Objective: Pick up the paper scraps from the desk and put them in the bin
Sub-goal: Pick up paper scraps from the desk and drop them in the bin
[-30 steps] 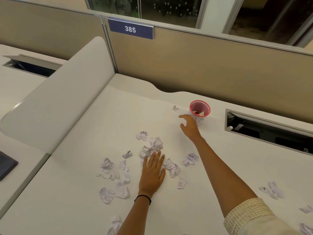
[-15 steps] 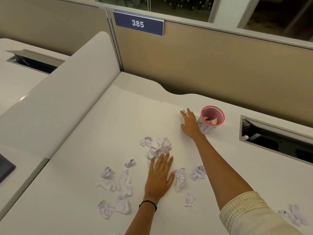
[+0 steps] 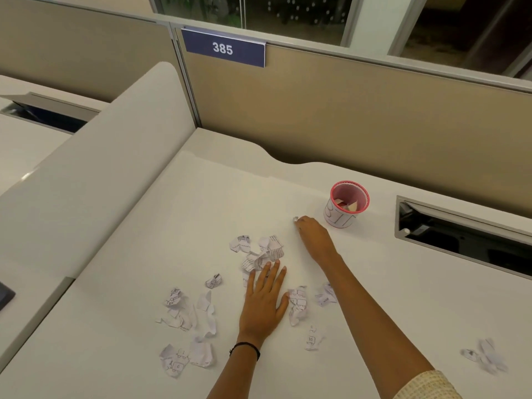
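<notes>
Head view: scraps (image 3: 260, 251) lay strewn on desk (image 3: 172, 226)
Right hand (image 3: 313, 237): pinched small scrap (image 3: 295, 219) beside bin (image 3: 339, 218)
Left hand (image 3: 263, 306): lay flat on desk, fingers straight, empty

Right hand (image 3: 313, 240) pinching scrap (image 3: 295, 218), bin (image 3: 339, 219) beside

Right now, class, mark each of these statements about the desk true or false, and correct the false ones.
1. The left hand lies flat on the desk, fingers straight. True.
2. The pink bin is empty. False: a few pieces already lie inside it.
3. The right hand is inside the bin. False: it is outside, beside the bin, fingers curled and pinching a small scrap.
4. The partition sign reads 385. True.
5. Several crumpled scraps lie on the desk around the left hand. True.
</notes>
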`<state>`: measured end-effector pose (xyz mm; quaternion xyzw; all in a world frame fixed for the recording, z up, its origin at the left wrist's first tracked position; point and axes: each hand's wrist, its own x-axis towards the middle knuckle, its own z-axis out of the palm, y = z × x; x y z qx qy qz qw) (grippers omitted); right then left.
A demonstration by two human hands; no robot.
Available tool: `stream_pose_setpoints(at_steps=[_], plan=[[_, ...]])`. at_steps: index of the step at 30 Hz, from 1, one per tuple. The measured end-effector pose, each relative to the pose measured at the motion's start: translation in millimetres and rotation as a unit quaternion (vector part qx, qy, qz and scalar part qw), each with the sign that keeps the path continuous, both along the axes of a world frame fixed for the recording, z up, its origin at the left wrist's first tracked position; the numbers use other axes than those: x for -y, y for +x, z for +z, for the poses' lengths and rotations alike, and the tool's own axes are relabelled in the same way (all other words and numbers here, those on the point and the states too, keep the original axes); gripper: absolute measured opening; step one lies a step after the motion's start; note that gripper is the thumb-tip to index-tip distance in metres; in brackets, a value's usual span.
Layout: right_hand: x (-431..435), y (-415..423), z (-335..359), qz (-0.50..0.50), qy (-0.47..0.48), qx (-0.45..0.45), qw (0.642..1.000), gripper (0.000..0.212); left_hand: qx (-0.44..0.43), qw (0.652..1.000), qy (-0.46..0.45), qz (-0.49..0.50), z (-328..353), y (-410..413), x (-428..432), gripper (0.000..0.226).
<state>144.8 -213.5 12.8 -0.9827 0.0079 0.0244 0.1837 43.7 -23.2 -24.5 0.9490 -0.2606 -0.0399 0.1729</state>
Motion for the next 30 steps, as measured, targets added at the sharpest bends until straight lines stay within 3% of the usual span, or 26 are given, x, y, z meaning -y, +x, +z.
stream_pose_setpoints(at_steps=[3, 7, 12, 15, 20, 26, 30], plan=[[3.2, -15.2, 14.7, -0.033, 0.094, 0.091, 0.991, 0.029, 0.000, 1.000, -0.006, -0.001, 0.4, -0.5, 0.3, 0.053], [20.8, -22.4, 52.4, -0.123, 0.149, 0.182, 0.964, 0.029, -0.002, 1.000, -0.009, 0.001, 0.9, -1.3, -0.1, 0.054], [48.2, -24.0, 81.9, -0.166, 0.183, 0.092, 0.965, 0.033, 0.006, 1.000, -0.014, 0.000, 2.5, -4.2, -0.7, 0.054], [50.4, -32.6, 85.2, -0.164, 0.128, 0.096, 0.973, 0.033, 0.023, 1.000, -0.020, 0.008, 3.8, -6.8, -2.0, 0.052], [41.0, -84.1, 65.3, -0.153, 0.164, 0.120, 0.967, 0.031, 0.040, 0.999, -0.001, 0.007, 8.8, -16.7, -5.7, 0.049], [24.4, -152.2, 12.8, -0.127, 0.208, -0.084, 0.966, 0.038, 0.026, 1.000, 0.006, -0.013, 13.2, -31.9, -12.2, 0.050], [9.3, -177.8, 2.4, -0.113, 0.171, -0.085, 0.975, 0.043, 0.014, 1.000, -0.005, -0.024, 9.5, -38.9, -16.2, 0.051]])
